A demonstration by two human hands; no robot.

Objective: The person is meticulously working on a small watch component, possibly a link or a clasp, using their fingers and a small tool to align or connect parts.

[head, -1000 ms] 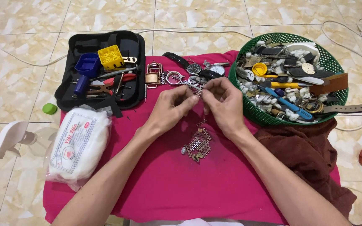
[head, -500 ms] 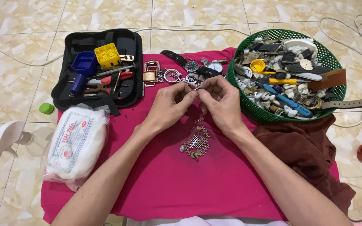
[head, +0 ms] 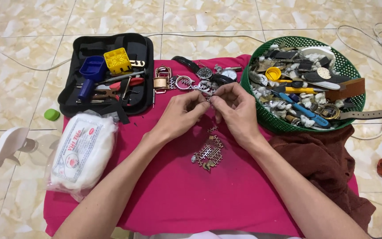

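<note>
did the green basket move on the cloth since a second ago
No. The green basket keeps its place at the pink cloth's right corner, beside the brown rag; only the camera shifted.

a black tool case point(head: 74, 86) lies open at the far left of the pink cloth point(head: 173, 194), holding a blue tool point(head: 90, 73), a yellow block point(head: 117, 60) and pliers point(head: 111, 93). just beside it sit a brass padlock point(head: 161, 82) and watch faces point(head: 205, 73). a green basket point(head: 345, 71) of watch parts stands at the right, touching a brown cloth point(head: 323, 159). a bag of cotton point(head: 82, 152) lies at the left edge, near a green cap point(head: 51, 114) on the tiled floor point(head: 18, 48).
</note>
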